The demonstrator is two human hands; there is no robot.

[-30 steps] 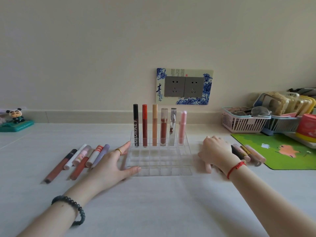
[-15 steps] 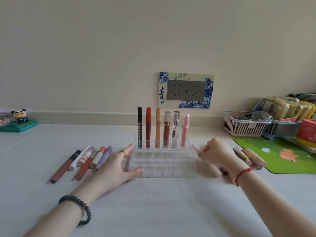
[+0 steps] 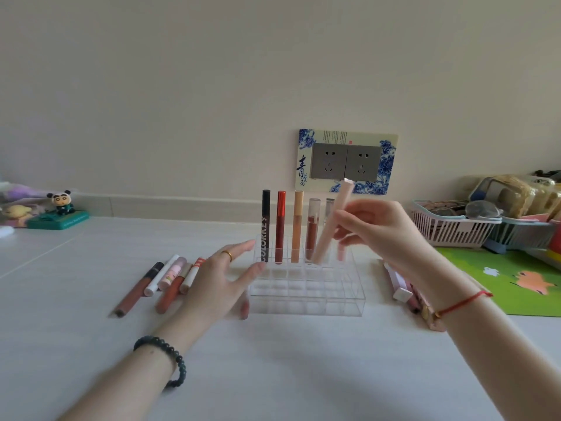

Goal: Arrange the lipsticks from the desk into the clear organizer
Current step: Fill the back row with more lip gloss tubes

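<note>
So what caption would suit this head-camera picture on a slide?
Right hand lowers a pale pink lipstick into the clear organizer; left hand steadies it.

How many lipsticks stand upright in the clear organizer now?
6, all in the back row of the clear organizer: black, red, orange, brown, then two partly hidden behind the right hand.

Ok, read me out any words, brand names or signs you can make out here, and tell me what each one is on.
"COLORKEY": running down the black lipstick standing far left in the clear organizer.
"青": large blue character on the socket surround; the smaller writing beside and above it is too small to read.
Green figurine base: lettering blurred, unreadable.
</note>
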